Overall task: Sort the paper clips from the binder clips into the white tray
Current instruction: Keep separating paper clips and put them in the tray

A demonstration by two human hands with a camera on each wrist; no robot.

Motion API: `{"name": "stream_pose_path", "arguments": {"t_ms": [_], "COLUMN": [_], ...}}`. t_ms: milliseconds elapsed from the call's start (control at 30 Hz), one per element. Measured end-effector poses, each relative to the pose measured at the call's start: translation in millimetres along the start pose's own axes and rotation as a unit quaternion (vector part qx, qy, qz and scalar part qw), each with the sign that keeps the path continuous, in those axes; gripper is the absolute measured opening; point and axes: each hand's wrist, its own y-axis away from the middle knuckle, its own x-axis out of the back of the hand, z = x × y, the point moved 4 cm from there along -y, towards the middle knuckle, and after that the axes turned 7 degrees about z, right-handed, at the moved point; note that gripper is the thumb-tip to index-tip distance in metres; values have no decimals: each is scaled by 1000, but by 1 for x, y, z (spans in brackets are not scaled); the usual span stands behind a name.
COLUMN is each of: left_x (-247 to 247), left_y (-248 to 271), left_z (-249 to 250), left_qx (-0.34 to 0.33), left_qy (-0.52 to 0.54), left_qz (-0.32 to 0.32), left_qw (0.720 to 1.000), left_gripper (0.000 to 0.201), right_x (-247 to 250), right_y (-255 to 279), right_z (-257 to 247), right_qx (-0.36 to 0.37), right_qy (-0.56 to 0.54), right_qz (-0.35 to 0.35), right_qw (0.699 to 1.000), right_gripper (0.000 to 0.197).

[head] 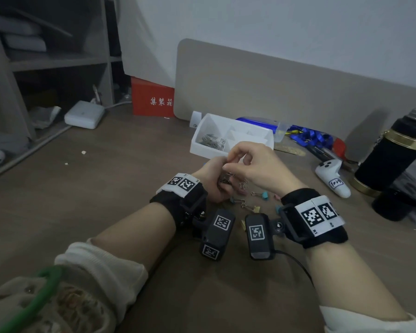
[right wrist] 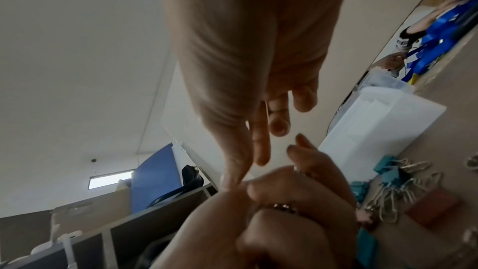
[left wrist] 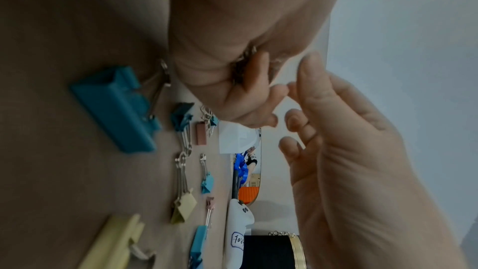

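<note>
Brown desk surface [head: 106, 188] is filling the view, a beige divider panel [head: 274, 87] standing at the back, and the sorting is running midway, by the look of it. Paper clips [head: 211, 141] are already lying in a heap in the white tray [head: 202, 150], in its near-left compartment; the other compartments are looking bare from here. Just in front of the tray the left hand [head: 213, 181] is curling round a bundle of metal clips [head: 223, 180], and the right hand [head: 257, 167] is reaching in beside it, thumb and forefinger pinched together at the bundle. Whether a clip is actually sitting between those fingertips is hard to call; the wrist views are too blurred there. Nearer the person than the tray, binder clips [left wrist: 113, 107] in teal, yellow and pink are lying scattered on the desk, none of them in the tray yet. So the handful is waiting to go in, and the binder clips are waiting too. Off to the right of the tray, a white controller [head: 332, 179] and a black flask [head: 389, 155] are standing by.
</note>
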Motion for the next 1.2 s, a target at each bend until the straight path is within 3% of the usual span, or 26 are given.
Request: {"name": "stream_pose_path", "arguments": {"t_ms": [200, 333, 467, 633, 700, 767, 1000, 1200], "left_x": [9, 15, 14, 12, 12, 12, 10, 7], "left_y": [-5, -10, -18, -24, -23, -23, -23, -20], "left_z": [12, 25, 32, 36, 35, 35, 32, 30], "left_qx": [2, -10, -15, -20, -19, -22, -20, -26], "left_qy": [95, 117, 116, 102, 96, 93, 82, 74], "left_qz": [3, 21, 22, 16, 15, 13, 19, 24], "left_qw": [996, 993, 993, 995, 995, 995, 996, 997], "left_gripper": [34, 35, 34, 32, 33, 33, 32, 31], "right_x": [13, 8, 2, -9, -14, -14, -6, 15], "right_y": [-20, -22, -21, -20, -19, -19, -20, -18], "right_z": [28, 54, 62, 65, 67, 67, 76, 89], "right_qx": [-21, -75, -107, -114, -112, -115, -141, -201], "right_qy": [39, 110, 116, 139, 143, 144, 158, 235], "right_qz": [69, -14, -87, -117, -134, -129, -82, -45], "right_qw": [997, 991, 984, 977, 974, 974, 974, 950], "right_gripper": [11, 5, 14, 35, 29, 19, 16, 9]}}
